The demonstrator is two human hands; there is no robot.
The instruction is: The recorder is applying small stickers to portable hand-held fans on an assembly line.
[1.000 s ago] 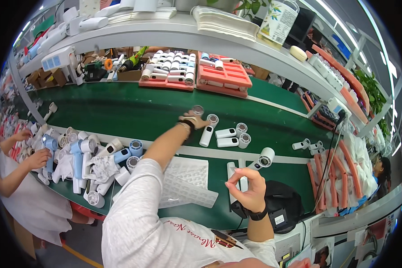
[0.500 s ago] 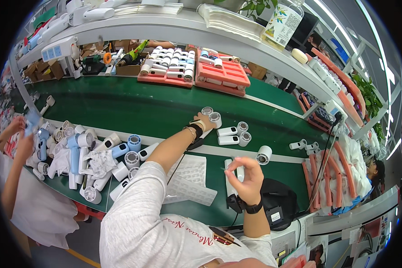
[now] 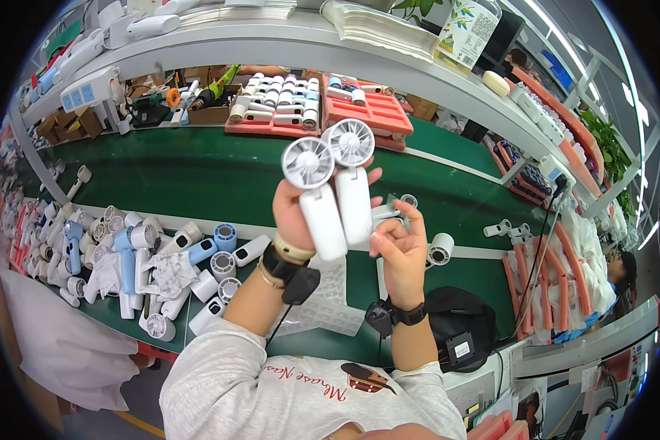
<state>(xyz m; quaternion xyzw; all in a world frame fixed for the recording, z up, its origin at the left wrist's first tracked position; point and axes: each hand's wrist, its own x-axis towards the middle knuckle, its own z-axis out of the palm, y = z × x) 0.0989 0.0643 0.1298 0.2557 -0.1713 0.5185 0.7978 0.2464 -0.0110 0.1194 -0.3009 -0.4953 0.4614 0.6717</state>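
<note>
My left hand (image 3: pixel 289 213) is closed round two white handheld fans, lifted above the bench with their round grilles up. The left fan (image 3: pixel 323 224) leans against the right fan (image 3: pixel 353 205). Just right of them is my right hand (image 3: pixel 405 257), thumb and fingers drawn together in a pinch. Whatever sits between its fingertips is too small to make out. Partly hidden behind that hand, more white fans (image 3: pixel 409 199) lie on the green belt. Below my left wrist, a sheet of pale stickers (image 3: pixel 331 312) lies on the bench.
A heap of white and blue fans (image 3: pixel 128 257) covers the bench at left, beside a person in white (image 3: pixel 66 330). One fan (image 3: pixel 440 249) lies right of my right hand. Coral trays (image 3: pixel 367 117) stand beyond the belt (image 3: pixel 198 165). A black bag (image 3: pixel 458 323) lies at right.
My left hand has come back from the belt, raising the two fans toward me. My right hand has moved up slightly beside them. The neighbour's hands have shifted away at far left.
</note>
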